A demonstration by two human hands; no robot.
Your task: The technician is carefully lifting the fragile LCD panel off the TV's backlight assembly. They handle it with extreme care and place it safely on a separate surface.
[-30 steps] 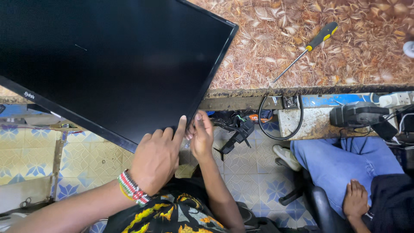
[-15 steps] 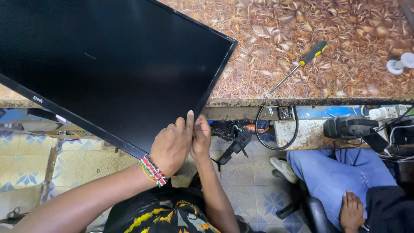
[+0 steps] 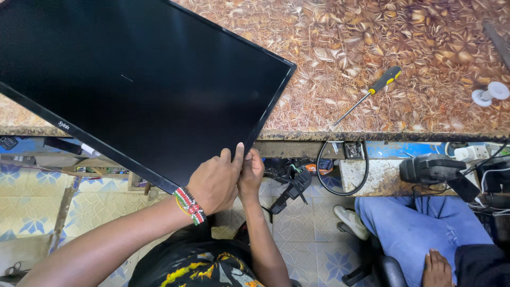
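Gripping TV corner w/ left hand, right hand.

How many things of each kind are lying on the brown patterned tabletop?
Flat black screen, partly over the table edge, both hands at its corner: 1
Screwdriver with black and yellow handle: 1
White spool: 1
Total: 3

Both hands meet at the near corner of the flat screen, the left hand just left of the right hand, touching it. The screen stretches up and left from the grip, lying on the table and overhanging its front edge. The screwdriver lies on the table up and right of the grip, the two small reels further right; a seated person's leg is low to the right.
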